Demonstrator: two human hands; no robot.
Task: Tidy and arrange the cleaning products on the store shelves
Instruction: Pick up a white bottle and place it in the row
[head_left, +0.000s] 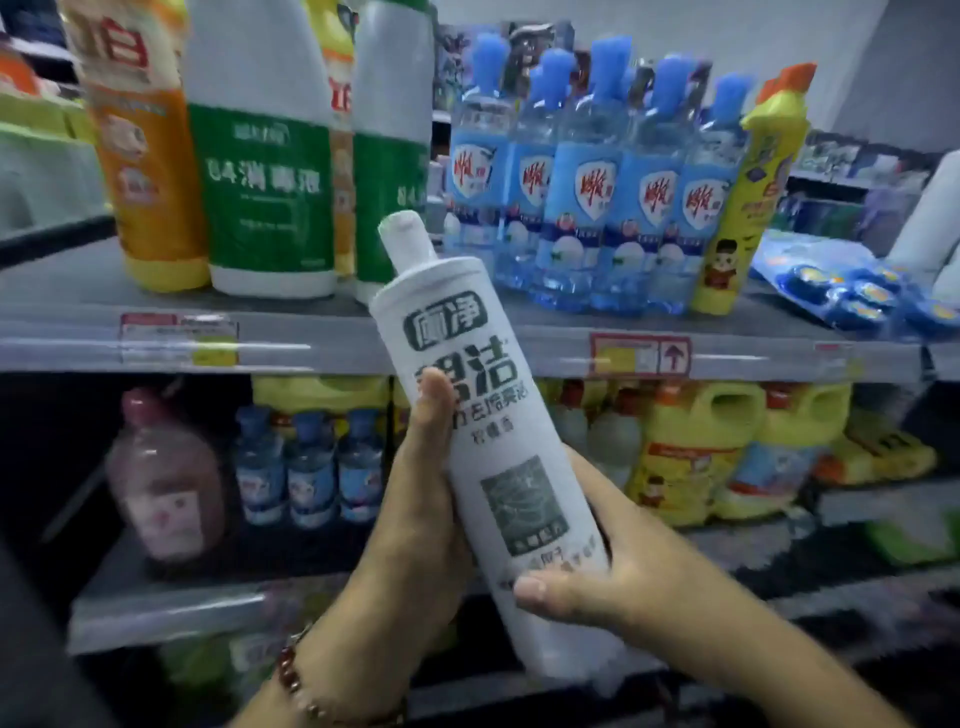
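Observation:
A tall white bottle (483, 415) with dark green lettering and a white flip cap tilts in front of the shelves, its cap toward the upper shelf. My left hand (421, 499) grips its left side, thumb lying up across the label. My right hand (618, 577) wraps round its lower part from the right, thumb over the front. Both hands hold it clear of the shelf.
On the upper shelf (332, 338) stand green-labelled white bottles (265, 171), an orange bottle (145, 156), several blue-capped clear bottles (587, 182), a yellow angled-neck bottle (748, 197) and blue blister packs (852, 291). The lower shelf holds a pink jug (166, 478), small blue bottles (306, 467) and yellow jugs (696, 447).

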